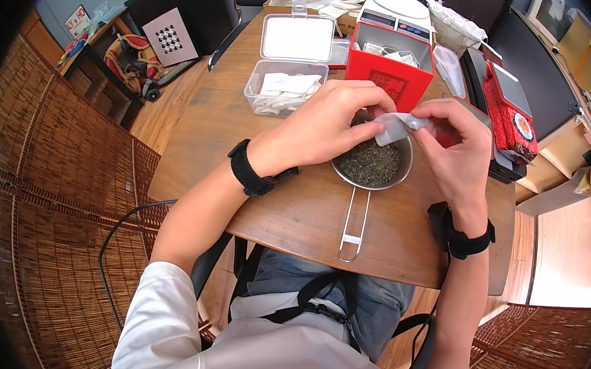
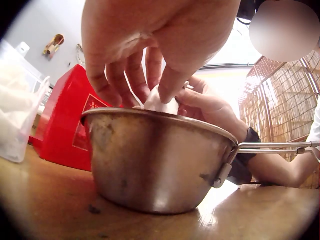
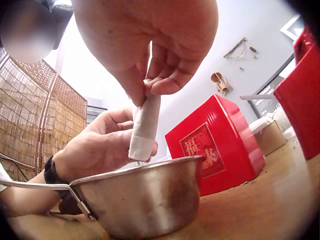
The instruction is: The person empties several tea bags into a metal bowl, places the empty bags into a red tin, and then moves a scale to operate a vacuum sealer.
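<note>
Over a metal cup [image 2: 155, 165] with a long wire handle [image 1: 353, 226], both hands hold a small white pouch like a tea bag [image 1: 390, 130]. Dark dried leaves [image 1: 368, 164] lie inside the cup. My left hand [image 1: 341, 121] pinches the pouch's side between thumb and fingers. Its top end is between the thumb and fingertips of my right hand [image 1: 460, 149]. In the right wrist view the pouch [image 3: 145, 131] hangs upright, its lower end close above the cup's rim, with the left hand [image 3: 97, 145] behind it.
Behind the cup stands a red box [image 1: 391, 76] holding white packets. Left of it, an open clear plastic case [image 1: 251, 95] contains more white pouches. A kitchen scale [image 1: 396, 9] sits behind the red box. Red and black items [image 1: 511, 123] line the table's right side.
</note>
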`<state>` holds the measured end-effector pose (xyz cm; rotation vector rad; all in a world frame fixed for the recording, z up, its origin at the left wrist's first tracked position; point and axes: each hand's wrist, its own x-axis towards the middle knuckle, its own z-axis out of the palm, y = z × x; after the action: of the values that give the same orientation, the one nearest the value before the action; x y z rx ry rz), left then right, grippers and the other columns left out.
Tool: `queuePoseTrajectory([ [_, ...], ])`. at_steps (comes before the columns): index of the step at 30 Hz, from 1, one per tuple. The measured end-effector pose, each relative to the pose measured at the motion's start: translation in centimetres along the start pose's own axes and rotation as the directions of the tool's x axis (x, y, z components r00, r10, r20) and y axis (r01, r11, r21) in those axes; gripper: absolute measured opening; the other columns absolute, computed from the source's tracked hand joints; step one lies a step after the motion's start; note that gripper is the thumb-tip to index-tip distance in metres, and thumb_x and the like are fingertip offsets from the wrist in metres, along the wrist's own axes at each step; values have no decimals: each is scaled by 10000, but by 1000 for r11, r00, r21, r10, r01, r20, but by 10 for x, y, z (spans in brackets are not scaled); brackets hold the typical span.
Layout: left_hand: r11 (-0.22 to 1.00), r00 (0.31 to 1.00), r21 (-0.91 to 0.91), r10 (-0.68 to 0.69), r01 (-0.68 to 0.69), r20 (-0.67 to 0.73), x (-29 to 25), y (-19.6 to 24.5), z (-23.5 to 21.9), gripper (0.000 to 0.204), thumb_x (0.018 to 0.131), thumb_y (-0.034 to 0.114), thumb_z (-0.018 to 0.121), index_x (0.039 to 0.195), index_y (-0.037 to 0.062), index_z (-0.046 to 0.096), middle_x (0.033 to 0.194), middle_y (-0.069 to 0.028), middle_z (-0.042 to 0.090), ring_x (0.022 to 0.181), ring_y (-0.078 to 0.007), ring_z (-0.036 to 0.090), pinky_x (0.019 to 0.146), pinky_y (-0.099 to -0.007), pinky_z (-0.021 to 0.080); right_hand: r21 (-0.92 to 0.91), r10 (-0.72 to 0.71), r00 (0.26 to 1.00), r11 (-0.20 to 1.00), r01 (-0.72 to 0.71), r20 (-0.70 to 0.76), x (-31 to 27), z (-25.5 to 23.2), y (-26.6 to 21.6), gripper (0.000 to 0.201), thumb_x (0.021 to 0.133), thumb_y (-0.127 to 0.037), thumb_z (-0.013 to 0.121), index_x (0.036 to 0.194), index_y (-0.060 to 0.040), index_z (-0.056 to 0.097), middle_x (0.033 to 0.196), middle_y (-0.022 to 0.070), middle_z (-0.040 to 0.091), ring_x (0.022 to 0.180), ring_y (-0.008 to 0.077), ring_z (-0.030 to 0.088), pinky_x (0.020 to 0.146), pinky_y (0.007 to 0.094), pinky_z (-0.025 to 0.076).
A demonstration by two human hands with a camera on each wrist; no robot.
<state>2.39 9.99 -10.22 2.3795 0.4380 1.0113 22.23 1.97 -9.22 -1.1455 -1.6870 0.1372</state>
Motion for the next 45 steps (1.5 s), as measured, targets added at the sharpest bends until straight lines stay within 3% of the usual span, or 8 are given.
queuePoseTrajectory([
  [12,997,999,70,42,-39,-32,0,-5,0,163,811,-22,695,971,-24,665,882,-155,667,829,-285,681,746,-378,547,-3,32,998,999,-32,58,-2,2,3,198,777,28,759,971,-7,741,818,76,718,654,102,636,607,241,514],
  [20,987,999,163,23,-18,-33,-2,-12,0,155,816,-25,664,971,-23,666,886,-171,665,815,-323,668,732,-403,537,-40,35,998,999,-37,-56,-1,-3,10,146,798,-29,791,935,-8,746,764,65,719,647,87,642,606,221,515],
  [25,981,1000,195,-14,19,-27,-2,-12,0,227,826,-18,623,1049,-37,664,963,-176,680,907,-309,681,810,-393,536,-22,43,993,999,-46,-106,0,-2,8,155,807,-32,785,951,4,740,767,40,711,637,59,600,585,204,485],
  [28,998,998,56,27,-24,-65,-1,-13,5,239,834,10,615,1067,-35,651,964,-209,677,923,-353,667,809,-428,524,31,55,990,998,-51,-126,0,-1,10,170,812,-31,780,970,13,734,785,30,709,642,44,584,579,198,472],
  [32,996,996,51,73,-71,-42,-2,-12,7,295,834,17,621,1124,-37,636,991,-216,689,948,-360,674,821,-427,529,68,32,992,997,-24,-121,0,0,11,186,815,-24,773,992,12,730,807,35,711,642,38,574,576,197,467],
  [34,997,1000,78,-15,13,27,-1,-9,2,258,850,16,618,1101,-31,656,961,-215,701,919,-362,685,810,-421,538,61,45,992,997,-38,-115,0,0,10,189,813,-23,772,993,13,727,810,34,712,641,41,575,579,199,469],
  [42,995,1000,103,-4,6,-23,0,-6,-2,214,915,41,605,1104,-11,690,907,-191,713,829,-316,702,748,-384,543,-20,83,994,996,-85,-75,0,-3,10,179,803,18,711,982,21,705,841,47,719,664,64,599,613,214,493],
  [45,998,999,65,22,-20,-25,0,-6,3,216,926,60,612,1115,-7,691,871,-192,706,764,-301,690,697,-376,532,74,74,997,995,-72,-34,-1,0,9,188,805,26,687,992,18,698,872,57,722,715,82,631,659,223,521],
])
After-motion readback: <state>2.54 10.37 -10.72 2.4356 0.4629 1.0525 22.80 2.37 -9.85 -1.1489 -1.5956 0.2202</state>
